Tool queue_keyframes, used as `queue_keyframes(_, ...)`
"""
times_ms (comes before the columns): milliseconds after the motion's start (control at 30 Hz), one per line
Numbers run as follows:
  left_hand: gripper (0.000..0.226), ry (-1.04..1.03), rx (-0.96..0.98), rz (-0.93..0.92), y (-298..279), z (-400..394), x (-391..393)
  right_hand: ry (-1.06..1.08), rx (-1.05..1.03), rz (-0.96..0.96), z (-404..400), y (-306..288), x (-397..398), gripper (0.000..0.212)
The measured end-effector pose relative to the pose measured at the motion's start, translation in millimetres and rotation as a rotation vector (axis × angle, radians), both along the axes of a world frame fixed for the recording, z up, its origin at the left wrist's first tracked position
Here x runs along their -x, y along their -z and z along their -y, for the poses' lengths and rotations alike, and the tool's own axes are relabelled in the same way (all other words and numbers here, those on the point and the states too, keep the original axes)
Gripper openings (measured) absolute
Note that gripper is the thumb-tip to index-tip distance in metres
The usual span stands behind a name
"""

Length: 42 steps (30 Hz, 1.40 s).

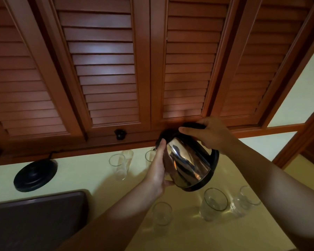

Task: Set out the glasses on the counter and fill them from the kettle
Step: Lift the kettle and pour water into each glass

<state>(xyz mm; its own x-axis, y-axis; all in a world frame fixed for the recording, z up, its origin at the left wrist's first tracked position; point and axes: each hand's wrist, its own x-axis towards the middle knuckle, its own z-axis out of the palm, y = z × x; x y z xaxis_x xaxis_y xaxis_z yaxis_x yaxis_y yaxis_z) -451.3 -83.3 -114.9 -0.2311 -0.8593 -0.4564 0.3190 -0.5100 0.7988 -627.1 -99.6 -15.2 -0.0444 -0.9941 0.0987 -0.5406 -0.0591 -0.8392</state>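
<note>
Kettle [187,163], stainless steel with black lid and base rim, held in the air above the yellow counter [91,171] and tilted with its top toward the louvred cabinet doors [105,69]. Gripped at the black handle by the right hand [208,134], fingers curled over it. Steadied on its near-left side by the left hand [159,165], fingers lying straight up along the steel wall, thumb under the body. Spout end hidden behind the left hand, close above a glass [150,156] at the back. Second back glass [117,166] just left of it, upright. Three more glasses nearer the front: one [161,213] beside the left forearm, one [215,202] below the kettle's base, one [247,195] at far right. Cannot tell whether any holds water. Black kettle base [35,173] with cord at back left, well apart from the kettle. Dark tray [34,214] at front left.
</note>
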Motion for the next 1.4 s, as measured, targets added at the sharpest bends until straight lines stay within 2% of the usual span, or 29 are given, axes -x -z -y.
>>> queue_keyframes(267,0.065,0.033,-0.041,-0.031,1,1,2,0.001,-0.072,-0.078,3,-5,-4,0.040)
queue_keyframes(400,0.080,0.047,-0.040,-0.035,1,0,1,0.005,-0.073,-0.135,7,-5,-4,0.051)
queue_keyframes(567,0.077,0.043,-0.048,-0.062,-1,-1,3,0.013,-0.079,-0.179,9,-7,-4,0.056)
queue_keyframes(767,0.075,0.037,-0.064,-0.074,-6,-2,3,0.005,-0.092,-0.187,10,-11,-7,0.045)
queue_keyframes(1033,0.079,0.023,-0.079,-0.086,-6,-1,2,-0.009,-0.065,-0.209,10,-10,-5,0.043)
queue_keyframes(1400,0.085,0.003,-0.086,-0.103,-10,-3,4,-0.068,-0.047,-0.223,14,-6,1,0.067)
